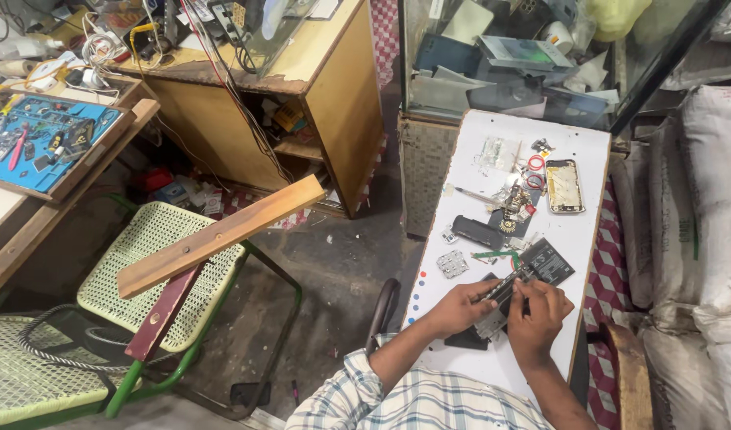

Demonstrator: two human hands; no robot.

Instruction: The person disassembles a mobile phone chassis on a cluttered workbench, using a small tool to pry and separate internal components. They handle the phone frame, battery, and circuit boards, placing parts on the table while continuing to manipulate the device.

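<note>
Both hands work over a dismantled phone [499, 299] near the front of the white table [461, 155]: left hand [458, 306] curled around its edge, right hand [538, 316] pinching a thin dark tool (barely visible). Another opened phone [564, 186] lies well apart.

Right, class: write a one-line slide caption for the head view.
Both hands, left hand and right hand, hold an opened phone over a white worktop strewn with phone parts.
</note>
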